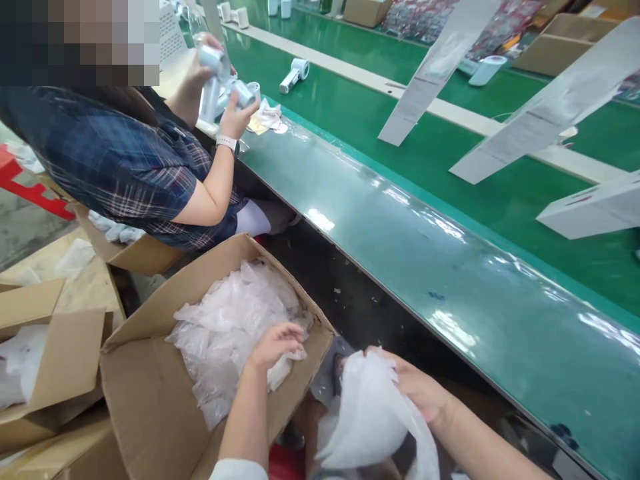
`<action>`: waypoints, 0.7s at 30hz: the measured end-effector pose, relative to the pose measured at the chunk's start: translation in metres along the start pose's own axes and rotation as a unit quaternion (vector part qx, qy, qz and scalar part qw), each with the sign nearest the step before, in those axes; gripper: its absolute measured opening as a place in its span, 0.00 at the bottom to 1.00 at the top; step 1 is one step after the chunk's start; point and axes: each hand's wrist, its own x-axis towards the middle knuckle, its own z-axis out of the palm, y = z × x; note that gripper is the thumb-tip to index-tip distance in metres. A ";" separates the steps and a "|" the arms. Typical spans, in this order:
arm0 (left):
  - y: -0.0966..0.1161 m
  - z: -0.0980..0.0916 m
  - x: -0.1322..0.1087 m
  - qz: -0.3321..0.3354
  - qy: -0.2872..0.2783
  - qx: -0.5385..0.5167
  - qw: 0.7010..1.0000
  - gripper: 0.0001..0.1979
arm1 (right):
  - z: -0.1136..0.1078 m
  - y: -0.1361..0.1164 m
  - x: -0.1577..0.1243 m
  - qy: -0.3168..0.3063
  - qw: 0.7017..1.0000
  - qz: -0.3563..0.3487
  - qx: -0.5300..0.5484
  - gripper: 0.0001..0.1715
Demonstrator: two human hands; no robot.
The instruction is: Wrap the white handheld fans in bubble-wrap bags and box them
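Observation:
My left hand [277, 344] is over a cardboard box, its fingers loosely bent and apart, with nothing visibly held. Beneath it lies a heap of crumpled, translucent white plastic bags [235, 313], close to or touching the fingers. The open cardboard box [150, 400] stands tilted in front of me. To the right of the box, my right hand [413, 383] is closed on a bunch of soft white plastic bags [367, 413], which hangs down over my lap. Part of the right fingers is hidden behind the bunch.
A green conveyor belt [450, 220] with a metal edge runs along the right. White upright panels [440, 73] stand over it; a handheld fan [295, 75] lies further back. At left a co-worker [150, 160] holds pale-blue devices. More cardboard boxes [70, 360] stand at lower left.

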 end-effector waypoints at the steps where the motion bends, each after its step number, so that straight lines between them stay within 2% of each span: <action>1: -0.009 -0.002 0.002 -0.023 0.057 0.063 0.996 0.24 | 0.000 0.005 0.002 0.008 1.000 0.012 0.018 0.18; 3: -0.028 -0.002 0.004 -0.079 0.140 0.166 0.973 0.24 | 0.003 0.014 0.005 0.028 0.999 0.035 0.028 0.19; 5: -0.046 0.004 0.004 -0.104 0.167 0.210 0.958 0.20 | 0.007 0.019 0.008 0.028 0.998 0.051 -0.028 0.20; 7: -0.056 0.011 0.001 -0.093 0.183 0.218 0.954 0.14 | 0.014 0.017 0.011 0.010 0.990 0.069 -0.121 0.18; 9: -0.053 0.015 -0.008 -0.045 0.211 0.198 0.956 0.11 | 0.026 0.009 0.013 -0.041 0.967 0.087 -0.236 0.13; 12: -0.026 0.015 -0.035 0.036 0.230 0.137 0.963 0.12 | 0.050 -0.012 0.014 -0.141 0.905 0.047 -0.400 0.08; 14: -0.001 0.017 -0.061 0.067 0.181 0.078 0.978 0.10 | 0.066 -0.026 0.013 -0.175 0.865 -0.010 -0.470 0.12; 16: 0.022 0.027 -0.086 0.082 0.091 -0.011 0.992 0.08 | 0.078 -0.037 0.011 -0.174 0.843 -0.050 -0.507 0.12; 19: 0.038 0.047 -0.112 0.063 -0.047 -0.125 0.989 0.10 | 0.086 -0.044 0.014 -0.161 0.848 -0.072 -0.500 0.07; 21: 0.036 0.051 -0.117 0.012 -0.095 -0.130 0.987 0.12 | 0.085 -0.042 0.018 -0.186 0.871 -0.061 -0.452 0.04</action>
